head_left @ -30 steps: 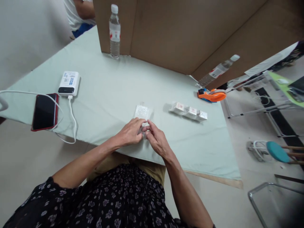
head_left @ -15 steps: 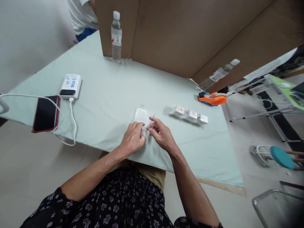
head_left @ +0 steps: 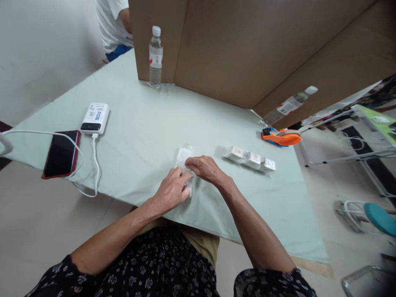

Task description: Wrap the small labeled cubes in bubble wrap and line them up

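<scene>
A whitish, translucent piece of bubble wrap [head_left: 182, 154] lies folded into a narrow strip on the cloth. My left hand [head_left: 173, 187] holds its near part down, thumb and fingers on either side of it. From the right, my right hand [head_left: 206, 167] reaches over and pinches the wrap's upper surface with its fingers together. Whatever may be inside the wrap is hidden. To the right of my hands lie three small wrapped boxes [head_left: 252, 160] in a row, touching neither hand.
Beyond the boxes sits an orange tape dispenser [head_left: 284, 137]. Water bottles [head_left: 155, 57] stand by a brown cardboard panel [head_left: 216, 49]. A phone [head_left: 61, 153] and a cabled power bank [head_left: 95, 118] are on the left. Another person in a white shirt [head_left: 114, 27] is behind.
My right hand has moved in over the wrap, its spread fingers now drawn together. The wrap's right flap has folded over, so it looks narrower. The view has shifted slightly.
</scene>
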The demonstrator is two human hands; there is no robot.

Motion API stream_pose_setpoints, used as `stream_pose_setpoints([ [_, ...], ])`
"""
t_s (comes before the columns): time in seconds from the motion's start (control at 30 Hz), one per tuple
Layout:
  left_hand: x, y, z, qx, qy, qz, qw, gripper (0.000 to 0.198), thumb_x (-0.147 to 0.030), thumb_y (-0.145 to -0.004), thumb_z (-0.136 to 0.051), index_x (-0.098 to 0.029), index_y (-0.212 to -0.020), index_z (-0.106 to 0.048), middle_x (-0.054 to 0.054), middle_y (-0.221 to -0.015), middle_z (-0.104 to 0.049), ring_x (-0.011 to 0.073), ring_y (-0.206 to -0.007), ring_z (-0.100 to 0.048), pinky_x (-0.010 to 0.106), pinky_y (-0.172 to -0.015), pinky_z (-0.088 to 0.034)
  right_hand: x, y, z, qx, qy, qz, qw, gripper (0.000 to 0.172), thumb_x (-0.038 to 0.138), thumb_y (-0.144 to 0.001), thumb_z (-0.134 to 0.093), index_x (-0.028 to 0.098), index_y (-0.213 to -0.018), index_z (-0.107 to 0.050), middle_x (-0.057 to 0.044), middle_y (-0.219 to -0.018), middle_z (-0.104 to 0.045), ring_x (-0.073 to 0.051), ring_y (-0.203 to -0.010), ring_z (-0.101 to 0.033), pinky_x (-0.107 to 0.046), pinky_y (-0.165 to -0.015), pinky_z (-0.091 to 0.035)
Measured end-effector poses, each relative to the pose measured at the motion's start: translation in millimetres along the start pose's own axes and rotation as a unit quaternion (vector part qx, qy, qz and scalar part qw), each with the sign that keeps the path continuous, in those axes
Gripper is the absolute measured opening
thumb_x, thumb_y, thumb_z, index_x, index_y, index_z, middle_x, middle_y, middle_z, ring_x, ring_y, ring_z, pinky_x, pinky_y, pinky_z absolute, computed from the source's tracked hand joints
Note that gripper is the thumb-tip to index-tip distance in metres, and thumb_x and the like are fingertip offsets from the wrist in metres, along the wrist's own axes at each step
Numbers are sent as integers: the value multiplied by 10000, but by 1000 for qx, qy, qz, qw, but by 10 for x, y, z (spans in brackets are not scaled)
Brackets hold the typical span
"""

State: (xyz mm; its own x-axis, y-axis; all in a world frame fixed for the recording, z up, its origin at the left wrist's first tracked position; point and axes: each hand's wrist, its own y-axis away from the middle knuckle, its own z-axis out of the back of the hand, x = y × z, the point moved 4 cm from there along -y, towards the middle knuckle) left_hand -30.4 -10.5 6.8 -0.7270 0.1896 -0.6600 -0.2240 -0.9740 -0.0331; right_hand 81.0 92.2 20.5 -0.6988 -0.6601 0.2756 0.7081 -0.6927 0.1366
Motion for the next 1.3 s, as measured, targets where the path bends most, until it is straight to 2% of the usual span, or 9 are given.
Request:
stream_pose_setpoints([
  [0.23,-5,-51,-9,4,-26,22,999,298,-129,-794,-511,-143,-1054,-656,109,-1010,-583,268,-1022,-560,413,-961,-507,-7,-9,-143,38,-52,-4,998,299,171,-912,-532,269,-1112,-732,-23,-960,-785,-184,-867,-695,-265,-730,-427],
  [0.37,-4,-60,-2,8,-30,20,999,274,-127,-795,-512,-166,-1021,-663,95,-980,-584,256,-976,-573,405,-926,-515,-160,82,-95,-64,-163,-63,983,441,224,-885,-577,244,-1324,-618,-13,-894,-760,-161,-749,-668,-272,-725,-468],
  [0.43,-8,-54,4,7,-29,14,999,276,-123,-799,-507,-177,-1020,-663,91,-987,-581,253,-979,-573,401,-925,-515,-326,102,-84,-132,-200,-130,962,415,245,-878,-577,211,-1288,-630,-28,-923,-749,-150,-709,-650,-283,-729,-489],
  [0.5,-10,-45,5,6,-29,11,999,290,-120,-801,-501,-172,-1035,-664,95,-992,-578,256,-985,-572,405,-928,-515,-484,72,-120,-162,-224,-191,942,380,253,-844,-610,183,-1215,-653,-46,-961,-743,-143,-693,-641,-292,-725,-505],
  [0.63,-7,-32,-7,3,-25,10,1000,312,-120,-803,-496,-152,-1062,-667,102,-1001,-575,258,-995,-569,407,-941,-515,-615,-114,-247,-130,-297,-240,915,354,288,-777,-704,150,-1099,-655,-26,-820,-715,-136,-628,-626,-265,-610,-490],
  [0.8,2,-21,-16,0,-20,3,1000,326,-125,-814,-494,-144,-1088,-670,108,-1023,-578,264,-1008,-567,415,-947,-516,-537,-273,-293,-63,-379,-278,880,257,290,-732,-755,175,-907,-606,65,-519,-563,-106,-420,-499,-226,-442,-365],
  [1.03,-4,-8,8,0,-15,-5,1000,301,-124,-823,-500,-153,-1068,-674,102,-1005,-574,261,-983,-558,419,-928,-519,-380,-326,-287,-31,-470,-249,846,240,322,-693,-696,204,-606,-506,88,-425,-407,-75,-404,-347,-232,-429,-257],
  [1.2,5,4,13,-15,-17,-3,1000,275,-123,-824,-509,-163,-1037,-678,99,-998,-568,259,-979,-559,414,-925,-519,-281,-209,-180,-170,-500,-161,834,270,406,-662,-709,190,-626,-552,53,-608,-478,-96,-585,-417,-240,-564,-340],
  [1.3,25,6,1,-20,-14,-7,1000,267,-138,-829,-524,-172,-1050,-669,98,-1017,-565,261,-999,-558,414,-926,-521,-152,-12,-82,-224,-477,-118,842,246,419,-718,-695,192,-699,-600,24,-712,-544,-121,-676,-474,-252,-637,-386],
])
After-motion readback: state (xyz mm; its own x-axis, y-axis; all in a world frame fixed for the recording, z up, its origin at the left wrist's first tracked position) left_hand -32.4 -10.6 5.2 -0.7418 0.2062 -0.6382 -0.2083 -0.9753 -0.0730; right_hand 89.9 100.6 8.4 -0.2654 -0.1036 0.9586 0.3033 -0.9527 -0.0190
